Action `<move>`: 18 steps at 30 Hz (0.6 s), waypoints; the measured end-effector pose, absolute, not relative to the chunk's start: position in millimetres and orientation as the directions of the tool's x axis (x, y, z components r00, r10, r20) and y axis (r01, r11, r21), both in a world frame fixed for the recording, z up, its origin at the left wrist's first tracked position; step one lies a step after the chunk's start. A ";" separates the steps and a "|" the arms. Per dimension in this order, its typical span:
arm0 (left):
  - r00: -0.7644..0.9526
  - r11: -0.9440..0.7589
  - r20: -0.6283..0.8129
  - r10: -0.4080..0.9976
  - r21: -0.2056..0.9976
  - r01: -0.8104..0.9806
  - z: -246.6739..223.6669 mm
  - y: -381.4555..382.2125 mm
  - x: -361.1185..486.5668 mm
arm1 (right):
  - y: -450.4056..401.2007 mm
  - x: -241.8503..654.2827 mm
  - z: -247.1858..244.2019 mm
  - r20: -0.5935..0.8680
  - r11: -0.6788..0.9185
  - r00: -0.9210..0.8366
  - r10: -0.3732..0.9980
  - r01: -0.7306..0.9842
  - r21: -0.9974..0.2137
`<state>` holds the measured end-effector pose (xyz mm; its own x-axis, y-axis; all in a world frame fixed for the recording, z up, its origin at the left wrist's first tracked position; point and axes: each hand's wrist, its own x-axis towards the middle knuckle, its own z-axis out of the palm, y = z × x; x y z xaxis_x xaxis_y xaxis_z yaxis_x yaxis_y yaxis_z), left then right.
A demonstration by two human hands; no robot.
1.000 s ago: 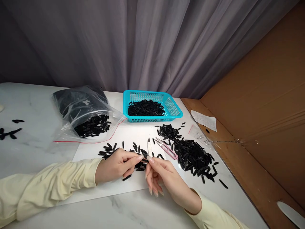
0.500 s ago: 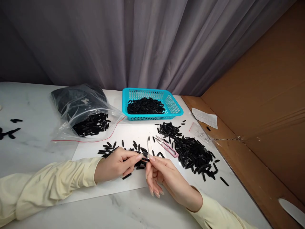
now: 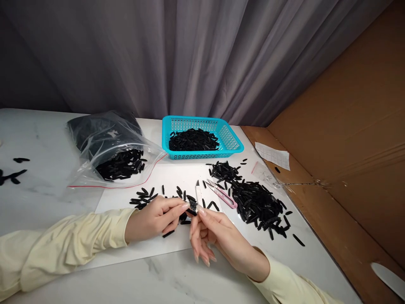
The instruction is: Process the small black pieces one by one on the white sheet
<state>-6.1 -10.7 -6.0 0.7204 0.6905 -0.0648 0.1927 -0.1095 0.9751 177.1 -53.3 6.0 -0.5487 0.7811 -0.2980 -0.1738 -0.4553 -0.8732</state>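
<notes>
Between my two hands is a small, slim black piece (image 3: 192,208) with an uneven surface. My left hand (image 3: 158,216) pinches its left end between thumb and forefinger. At its right end, the thumb and forefinger of my right hand (image 3: 221,234) close on it, while the other fingers hang loosely curled below. Loose black pieces (image 3: 144,197) of similar shape lie on the white sheet (image 3: 126,249) beneath and behind the hands. A white-handled craft knife (image 3: 198,194) and pink thread snips (image 3: 223,195) lie just beyond my right hand.
A blue basket (image 3: 202,156) with black pieces stands at the back. Left of it lies an open clear zip bag (image 3: 148,145) spilling more. A large heap of pieces (image 3: 259,204) is at the right, near a small plastic bag (image 3: 265,175), a paper slip (image 3: 272,155) and a cardboard wall (image 3: 348,135).
The fingers of my right hand have shifted slightly left and down, and more of the black piece shows between the fingertips. My left hand has barely moved.
</notes>
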 end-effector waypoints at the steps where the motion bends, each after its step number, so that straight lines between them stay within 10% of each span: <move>1: 0.718 -0.108 -0.063 0.693 0.976 0.190 -6.2 -10.6 -6.0 | -53.2 177.3 6.1 -0.306 -0.456 -0.535 0.788 -0.173 -0.873; 18: 0.750 -0.162 -0.059 0.659 0.962 0.219 -7.5 -12.0 -8.5 | -54.1 176.8 4.4 -0.321 -0.481 -0.555 0.768 -0.169 -0.860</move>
